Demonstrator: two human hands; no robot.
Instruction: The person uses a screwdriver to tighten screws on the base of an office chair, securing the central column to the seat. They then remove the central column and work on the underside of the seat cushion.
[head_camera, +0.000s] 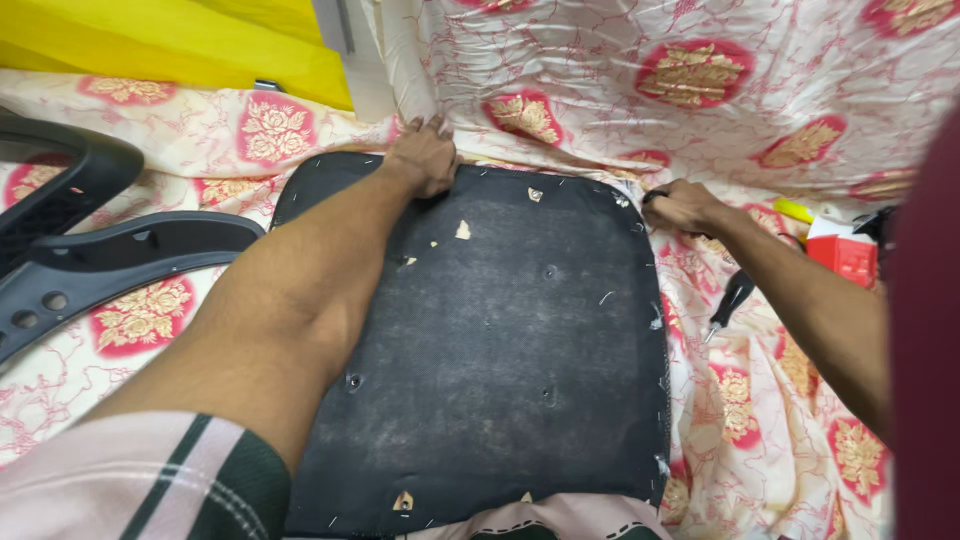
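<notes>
Step in hand: the person is pulling patterned cloth (560, 110) over the far edge of a black seat board (500, 350), judging by where both hands are working.
Left hand: the left hand (425, 155) is pressing down on the far edge of the seat board, fingers (432, 128) curled together over the cloth fold; whether they are pinching the cloth or only pinning it, I cannot tell.
Right hand: the right hand (685, 205) is working at the far right corner of the board, fingers closed together around a small dark object that is too hidden to identify.
Advice on method: in my judgement the cloth is needing even tension across the edge, with the left hand holding the fold flat while the right corner is being handled, so no puckers are forming at the rounded corner.
Seat board, position: it is lying flat on the cloth, directly in front of the person, between the 2 forearms.
Seat board, condition: the black covering is showing dust, several small holes, torn spots exposing pale material, and stray thread ends along the right edge.
Nearby items: a screwdriver (728, 303) is lying on the cloth right of the board; a red box (843, 257) is sitting further right; black plastic chair parts (110, 255) are resting at the left.
</notes>
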